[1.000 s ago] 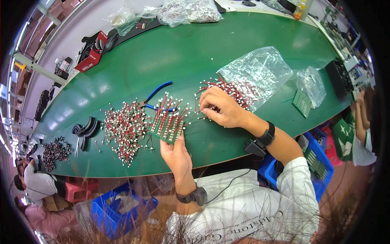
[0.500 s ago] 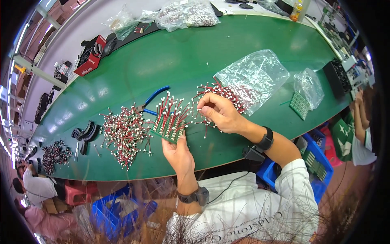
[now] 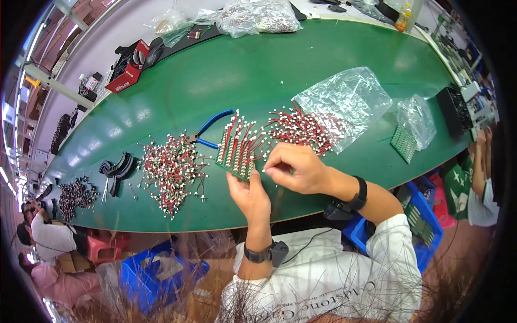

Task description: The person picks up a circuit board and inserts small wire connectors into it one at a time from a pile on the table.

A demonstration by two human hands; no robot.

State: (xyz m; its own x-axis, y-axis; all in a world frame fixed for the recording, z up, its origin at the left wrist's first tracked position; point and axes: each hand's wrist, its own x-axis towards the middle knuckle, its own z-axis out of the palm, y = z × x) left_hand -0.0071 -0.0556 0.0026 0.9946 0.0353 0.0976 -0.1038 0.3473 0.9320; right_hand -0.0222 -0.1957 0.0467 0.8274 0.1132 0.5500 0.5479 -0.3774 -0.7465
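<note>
My left hand (image 3: 252,198) grips the near edge of a green circuit board panel (image 3: 237,156) above the table. Rows of white connectors with red wires stand up from the panel, their free ends leaning to the upper right. My right hand (image 3: 301,169) is closed in a pinch beside the panel's right edge; anything between its fingertips is too small to make out. Just beyond lies a heap of red wires with white connectors (image 3: 298,129), partly under a clear plastic bag (image 3: 353,102). Left of the panel is a larger heap of such wired connectors (image 3: 172,169).
Blue-handled pliers (image 3: 207,129) lie between the panel and the left heap. Farther left are black curved strips (image 3: 119,168), tweezers (image 3: 104,191) and a pile of small dark parts (image 3: 78,199). Another green panel (image 3: 404,144) lies right, near a black box (image 3: 453,111). Blue bins (image 3: 425,226) stand below the table edge.
My right hand has moved down and nearer, from the wire heap to the panel's lower right edge. The view has shifted slightly; my left hand keeps hold of the panel.
</note>
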